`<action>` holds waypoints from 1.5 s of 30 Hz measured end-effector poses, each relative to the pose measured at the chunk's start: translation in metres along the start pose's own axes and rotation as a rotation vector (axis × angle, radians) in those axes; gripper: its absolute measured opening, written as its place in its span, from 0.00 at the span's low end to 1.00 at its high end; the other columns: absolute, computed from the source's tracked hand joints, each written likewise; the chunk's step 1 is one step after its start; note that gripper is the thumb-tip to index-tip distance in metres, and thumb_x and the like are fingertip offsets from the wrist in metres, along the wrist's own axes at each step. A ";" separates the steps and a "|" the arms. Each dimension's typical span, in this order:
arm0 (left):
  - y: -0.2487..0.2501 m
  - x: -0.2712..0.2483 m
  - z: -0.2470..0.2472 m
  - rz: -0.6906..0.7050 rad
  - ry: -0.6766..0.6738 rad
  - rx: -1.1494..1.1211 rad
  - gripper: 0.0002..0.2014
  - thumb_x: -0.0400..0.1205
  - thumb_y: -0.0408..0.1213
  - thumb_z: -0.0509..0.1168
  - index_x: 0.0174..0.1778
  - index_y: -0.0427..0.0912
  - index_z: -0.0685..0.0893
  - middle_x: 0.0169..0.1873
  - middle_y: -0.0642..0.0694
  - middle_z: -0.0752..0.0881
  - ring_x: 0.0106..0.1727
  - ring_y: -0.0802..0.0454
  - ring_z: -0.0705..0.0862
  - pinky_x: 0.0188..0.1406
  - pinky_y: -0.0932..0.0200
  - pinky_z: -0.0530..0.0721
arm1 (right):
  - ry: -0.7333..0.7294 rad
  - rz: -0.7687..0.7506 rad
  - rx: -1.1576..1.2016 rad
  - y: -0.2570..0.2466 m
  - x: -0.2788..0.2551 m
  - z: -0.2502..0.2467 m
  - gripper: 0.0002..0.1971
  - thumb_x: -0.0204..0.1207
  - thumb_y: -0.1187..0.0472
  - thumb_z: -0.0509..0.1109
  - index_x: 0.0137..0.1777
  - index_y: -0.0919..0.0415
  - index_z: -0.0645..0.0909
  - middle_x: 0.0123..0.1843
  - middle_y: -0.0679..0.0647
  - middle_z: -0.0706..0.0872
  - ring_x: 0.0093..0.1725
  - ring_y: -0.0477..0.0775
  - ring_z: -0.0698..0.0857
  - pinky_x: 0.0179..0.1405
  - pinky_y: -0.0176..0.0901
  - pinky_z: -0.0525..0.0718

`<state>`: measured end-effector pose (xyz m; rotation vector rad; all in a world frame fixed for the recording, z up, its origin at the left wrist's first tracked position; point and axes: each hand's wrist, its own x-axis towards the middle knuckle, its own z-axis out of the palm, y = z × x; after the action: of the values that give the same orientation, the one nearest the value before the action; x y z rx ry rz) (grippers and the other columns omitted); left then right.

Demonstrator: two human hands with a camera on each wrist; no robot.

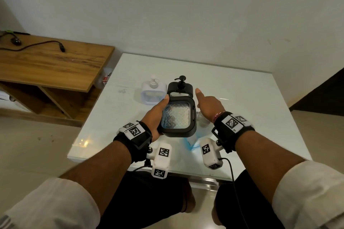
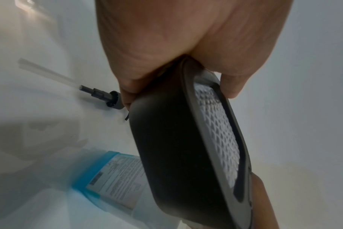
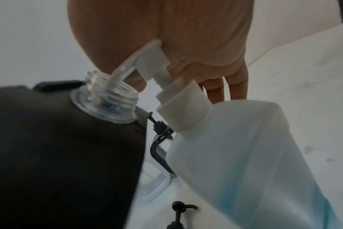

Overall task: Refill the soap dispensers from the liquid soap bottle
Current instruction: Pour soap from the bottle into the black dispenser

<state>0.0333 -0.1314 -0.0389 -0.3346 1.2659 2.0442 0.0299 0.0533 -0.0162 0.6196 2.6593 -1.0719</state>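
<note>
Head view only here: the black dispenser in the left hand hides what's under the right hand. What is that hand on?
Observer: In the right wrist view the right hand rests on the white pump head of the soap bottle.
Operator: Spout aimed where?
Observer: Into the open clear neck of the black dispenser; no pump on it.
Operator: Where's that pump?
Observer: Left wrist view: a black pump with tube lies on the table beyond the left hand.

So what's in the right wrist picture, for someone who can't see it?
The right hand presses the white pump of the soap bottle, its nozzle aimed into the open clear neck of a black dispenser.
</note>
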 end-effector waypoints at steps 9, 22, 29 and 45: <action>-0.001 0.001 0.001 0.003 -0.005 0.001 0.25 0.89 0.59 0.58 0.67 0.43 0.87 0.61 0.39 0.92 0.60 0.41 0.90 0.69 0.44 0.84 | -0.023 -0.023 0.049 -0.006 -0.006 -0.005 0.39 0.86 0.37 0.42 0.56 0.70 0.85 0.58 0.64 0.86 0.53 0.58 0.80 0.55 0.46 0.69; -0.001 -0.004 0.006 -0.001 0.005 0.015 0.24 0.91 0.58 0.54 0.63 0.45 0.88 0.55 0.41 0.93 0.53 0.45 0.92 0.58 0.48 0.87 | 0.026 -0.055 0.097 -0.004 -0.007 -0.004 0.34 0.85 0.35 0.43 0.43 0.60 0.81 0.55 0.63 0.87 0.58 0.62 0.83 0.63 0.51 0.74; 0.001 -0.003 0.004 -0.009 0.017 0.021 0.25 0.90 0.59 0.55 0.65 0.45 0.87 0.59 0.41 0.92 0.55 0.45 0.92 0.60 0.47 0.86 | -0.050 -0.007 0.079 -0.006 -0.004 0.001 0.37 0.84 0.34 0.43 0.52 0.64 0.84 0.60 0.61 0.86 0.55 0.59 0.81 0.54 0.46 0.68; 0.001 -0.005 0.005 -0.009 0.025 -0.016 0.24 0.91 0.58 0.54 0.66 0.44 0.87 0.54 0.41 0.94 0.48 0.46 0.94 0.52 0.49 0.88 | -0.066 -0.025 0.068 -0.009 -0.009 0.002 0.41 0.84 0.33 0.42 0.57 0.69 0.85 0.60 0.63 0.86 0.55 0.60 0.82 0.53 0.46 0.69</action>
<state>0.0371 -0.1296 -0.0327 -0.3735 1.2610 2.0493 0.0336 0.0437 -0.0088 0.5550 2.5908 -1.1728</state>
